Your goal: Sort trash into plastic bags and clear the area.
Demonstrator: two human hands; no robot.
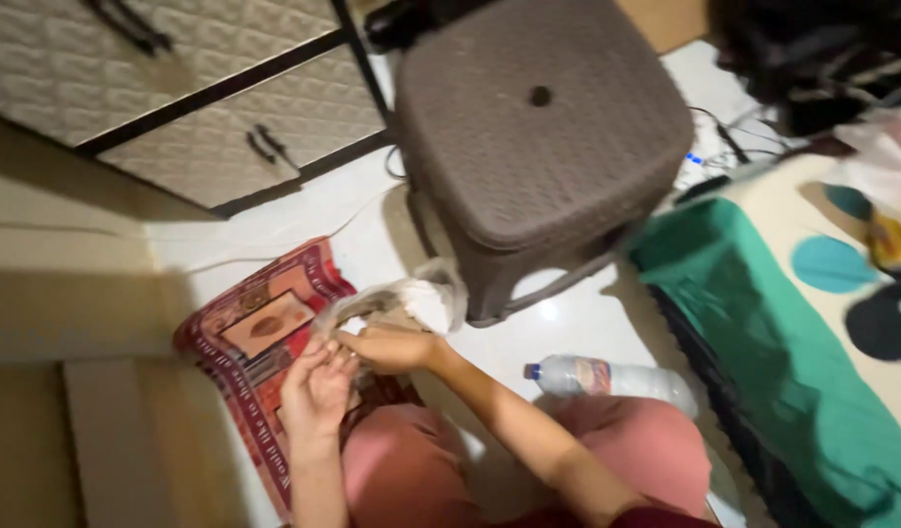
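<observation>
**Hands working a clear bag on a tiled floor**

Head view: a white tiled floor [577,323] is lying under a brown plastic stool [538,127] and a red patterned mat [260,323]. Above the mat, the right hand [392,349] is pinching a crumpled clear plastic bag [406,298]; the left hand [316,388] is curling against its lower edge. A plastic water bottle [612,378] is lying beside the knee.

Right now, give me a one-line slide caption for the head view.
Both hands, left and right, work a clear bag over a red mat, beside a brown stool and bottle.
</observation>
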